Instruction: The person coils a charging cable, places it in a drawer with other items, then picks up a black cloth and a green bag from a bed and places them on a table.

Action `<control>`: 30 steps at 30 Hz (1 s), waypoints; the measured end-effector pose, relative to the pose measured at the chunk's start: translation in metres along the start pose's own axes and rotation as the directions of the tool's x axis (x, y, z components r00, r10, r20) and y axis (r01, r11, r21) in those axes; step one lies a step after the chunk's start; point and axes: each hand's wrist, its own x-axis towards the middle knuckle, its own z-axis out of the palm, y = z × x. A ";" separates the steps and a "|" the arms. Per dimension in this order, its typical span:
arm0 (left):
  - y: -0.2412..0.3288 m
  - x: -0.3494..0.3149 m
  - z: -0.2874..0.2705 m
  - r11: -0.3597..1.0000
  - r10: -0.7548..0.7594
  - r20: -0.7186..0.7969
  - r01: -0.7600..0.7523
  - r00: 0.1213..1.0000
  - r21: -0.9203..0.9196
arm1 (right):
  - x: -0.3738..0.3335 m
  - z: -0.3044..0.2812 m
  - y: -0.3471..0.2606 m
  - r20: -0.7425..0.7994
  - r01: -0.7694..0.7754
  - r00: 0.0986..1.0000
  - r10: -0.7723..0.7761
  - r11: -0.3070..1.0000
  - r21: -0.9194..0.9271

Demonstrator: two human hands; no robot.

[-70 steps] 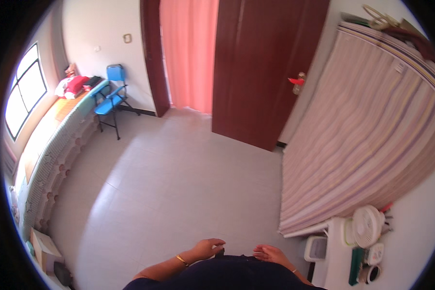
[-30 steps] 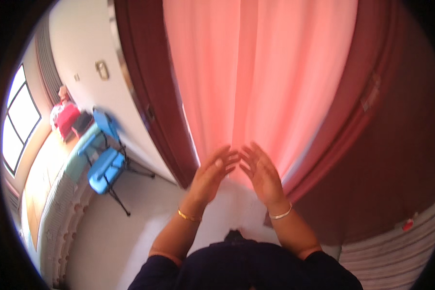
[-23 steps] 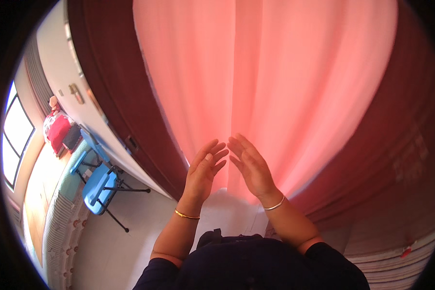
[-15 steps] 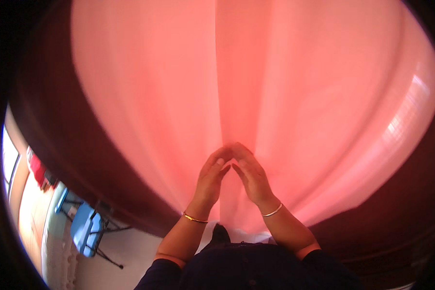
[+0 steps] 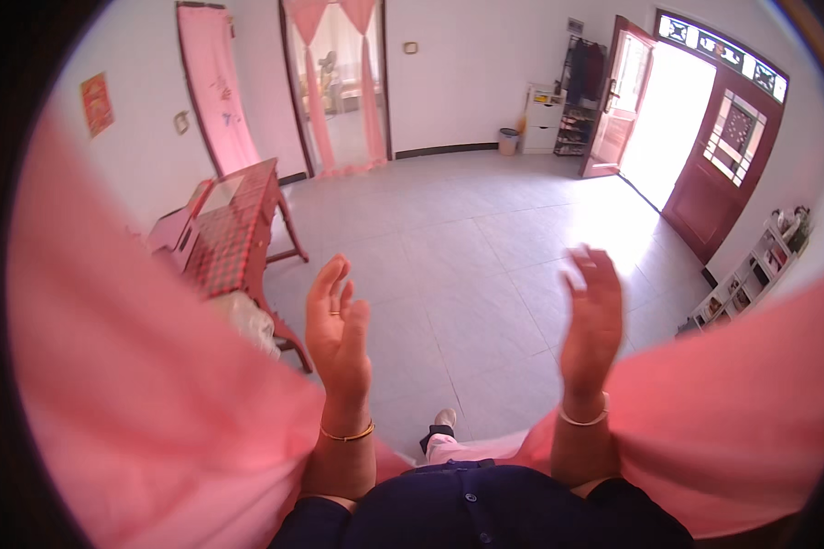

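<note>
A pink curtain hangs parted on both sides of me. Its left panel (image 5: pixel 165 384) lies beside my left wrist, and its right panel (image 5: pixel 732 393) spreads out from my right forearm. My left hand (image 5: pixel 339 320) is raised and open, with a ring on one finger and a gold bracelet at the wrist. Opposite it, my right hand (image 5: pixel 591 316) is raised too, slightly blurred, fingers stretched out and holding nothing. A silver bangle circles that wrist. Between the hands is a wide gap, and my shoe (image 5: pixel 445 419) shows on the floor below.
A red table with a checked top (image 5: pixel 220 242) stands at left on the grey tiled floor (image 5: pixel 430 274). Pink curtains (image 5: pixel 311 91) hang in a far doorway. At right are an open red door (image 5: pixel 621 101), a bin (image 5: pixel 508 140) and a low white shelf (image 5: pixel 751 274).
My hands, close together against the closed pink curtain before, have spread apart. The curtain has parted to both sides, and the room beyond now shows.
</note>
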 end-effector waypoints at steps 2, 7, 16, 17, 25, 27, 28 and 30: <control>0.005 -0.001 0.006 0.999 -0.048 0.069 0.049 0.996 -0.012 | -0.001 0.013 0.009 0.031 -0.144 0.989 0.144 0.990 0.000; 0.015 0.000 -0.021 0.943 -0.207 0.072 0.219 0.976 -0.251 | 0.003 0.030 0.022 0.101 -0.411 0.912 0.399 0.888 0.204; 0.007 -0.014 -0.005 0.831 -0.344 0.287 0.432 0.894 -0.351 | 0.001 0.020 0.022 0.148 -0.428 0.903 0.403 0.873 0.234; 0.008 -0.017 -0.007 0.834 -0.352 0.293 0.440 0.889 -0.333 | -0.001 0.023 0.027 0.176 -0.437 0.898 0.404 0.869 0.233; 0.008 -0.034 -0.021 0.851 -0.386 0.278 0.456 0.879 -0.260 | -0.020 0.058 0.040 0.389 -0.563 0.807 0.444 0.778 0.279; 0.012 -0.037 -0.025 0.855 -0.384 0.299 0.458 0.874 -0.242 | -0.025 0.068 0.042 0.442 -0.570 0.788 0.429 0.780 0.260; 0.015 -0.036 -0.025 0.855 -0.384 0.299 0.458 0.874 -0.242 | -0.024 0.071 0.041 0.461 -0.571 0.787 0.411 0.768 0.290; 0.018 -0.034 -0.024 0.864 -0.343 0.327 0.433 0.880 -0.257 | -0.025 0.075 0.041 0.479 -0.572 0.785 0.392 0.756 0.319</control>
